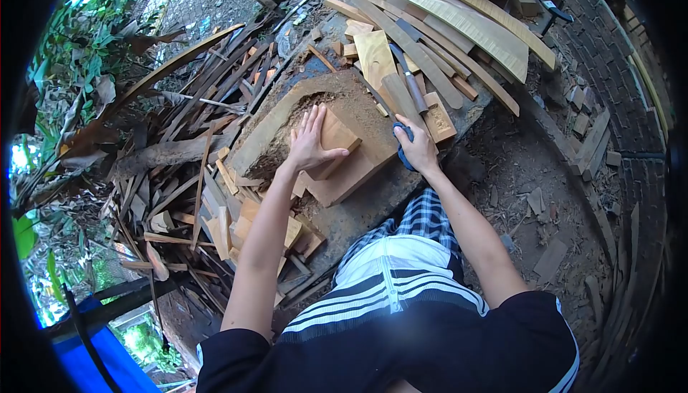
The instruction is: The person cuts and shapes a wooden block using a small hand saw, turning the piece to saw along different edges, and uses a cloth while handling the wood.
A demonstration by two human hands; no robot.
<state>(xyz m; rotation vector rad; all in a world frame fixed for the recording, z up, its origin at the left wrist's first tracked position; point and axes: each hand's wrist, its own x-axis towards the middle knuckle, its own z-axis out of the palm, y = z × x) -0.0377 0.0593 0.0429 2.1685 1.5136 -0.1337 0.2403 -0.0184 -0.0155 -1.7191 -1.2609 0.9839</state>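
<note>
My left hand (310, 139) lies flat with its fingers stretched and the thumb spread, pressing on a squared wood block (337, 137). That block rests on a larger, light brown piece of wood (365, 167) with a stepped edge. My right hand (419, 148) is closed round the blue handle of a handsaw (403, 133). Its dark blade, seen nearly edge-on, runs up and left beside the wood; the teeth cannot be made out. Behind the block is a rough log-like piece (269, 117) with crumbly sawdust in its hollow.
Long curved planks (459, 24) and a tool with a dark handle (414, 88) lie at the back right. Thin offcuts (150, 192) heap up on the left, with short blocks (247, 228) near my left forearm. A brick strip (609, 56) borders the dirt ground on the right.
</note>
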